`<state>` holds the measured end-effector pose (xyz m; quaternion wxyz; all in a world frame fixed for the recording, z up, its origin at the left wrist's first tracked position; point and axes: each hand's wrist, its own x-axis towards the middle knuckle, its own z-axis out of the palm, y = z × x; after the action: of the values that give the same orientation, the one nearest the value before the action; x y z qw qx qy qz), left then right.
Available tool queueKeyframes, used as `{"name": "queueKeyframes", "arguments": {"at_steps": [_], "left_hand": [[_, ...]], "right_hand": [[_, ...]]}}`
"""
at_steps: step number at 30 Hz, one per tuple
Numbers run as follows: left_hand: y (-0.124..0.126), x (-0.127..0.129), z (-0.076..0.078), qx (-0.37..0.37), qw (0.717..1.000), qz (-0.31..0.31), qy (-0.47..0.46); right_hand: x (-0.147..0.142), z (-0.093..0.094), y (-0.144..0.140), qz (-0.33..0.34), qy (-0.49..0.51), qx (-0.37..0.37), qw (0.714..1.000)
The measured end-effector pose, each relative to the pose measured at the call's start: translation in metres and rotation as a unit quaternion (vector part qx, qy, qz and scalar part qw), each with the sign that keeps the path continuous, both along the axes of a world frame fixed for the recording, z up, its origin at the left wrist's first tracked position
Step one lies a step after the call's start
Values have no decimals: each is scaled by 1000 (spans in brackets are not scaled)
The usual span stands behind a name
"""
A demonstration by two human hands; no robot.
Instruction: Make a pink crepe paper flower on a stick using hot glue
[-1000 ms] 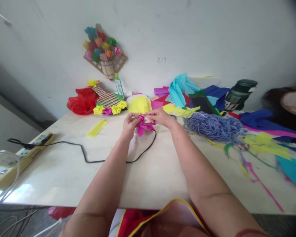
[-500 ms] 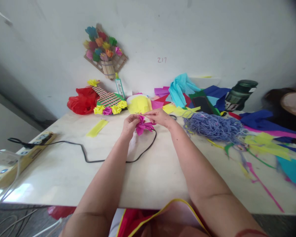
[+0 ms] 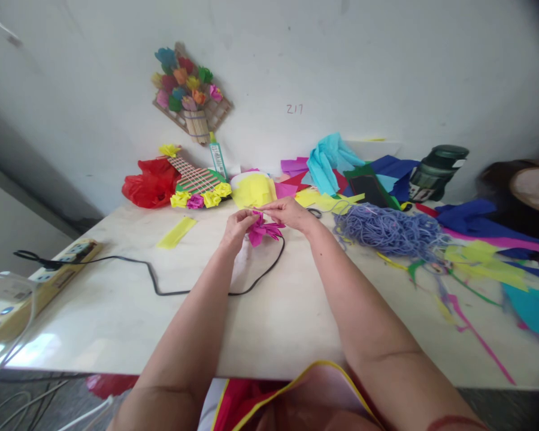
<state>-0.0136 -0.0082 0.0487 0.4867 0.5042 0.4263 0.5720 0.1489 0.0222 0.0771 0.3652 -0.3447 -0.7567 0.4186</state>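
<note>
Over the middle of the table, a magenta paper flower with loose, pointed petals is held between both hands. My left hand pinches it from the left side. The fingers of my right hand are closed on its upper edge, close to the left fingertips. Part of the flower is hidden behind the fingers. A black cord curves across the table just below it, and scissors lie beside my right hand, only partly visible.
A power strip sits at the left edge. Behind are a flower-decorated piece, red crumpled material and yellow paper. A tangle of purple yarn, coloured paper scraps and a dark green bottle occupy the right side.
Both hands stay in nearly the same place, still on the magenta flower. Its petals and my fingertips have shifted very slightly.
</note>
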Motion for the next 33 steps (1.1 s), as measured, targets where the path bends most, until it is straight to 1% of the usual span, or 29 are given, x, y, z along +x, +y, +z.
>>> {"name": "queueKeyframes", "arguments": {"at_steps": [4, 7, 11, 17, 21, 24, 28, 33], "left_hand": [[2, -1, -2, 7, 1000, 9, 21], [1, -1, -1, 11, 999, 7, 34], [1, -1, 0, 14, 999, 22, 47], [2, -1, -1, 27, 998, 37, 41], [0, 0, 0, 40, 999, 28, 15], [-2, 2, 2, 43, 999, 23, 4], [-4, 4, 4, 57, 997, 37, 36], [-3, 3, 0, 66, 995, 41, 69]], "right_hand": [[0, 1, 0, -2, -1, -7, 1000], [0, -1, 1, 2, -4, -6, 1000], [0, -2, 2, 5, -6, 1, 1000], [1, 0, 1, -2, -2, -1, 1000], [3, 2, 1, -6, -9, 1, 1000], [4, 1, 3, -6, -23, -14, 1000], [8, 0, 5, 10, -38, -25, 999], [12, 1, 5, 20, -65, -8, 998]]}}
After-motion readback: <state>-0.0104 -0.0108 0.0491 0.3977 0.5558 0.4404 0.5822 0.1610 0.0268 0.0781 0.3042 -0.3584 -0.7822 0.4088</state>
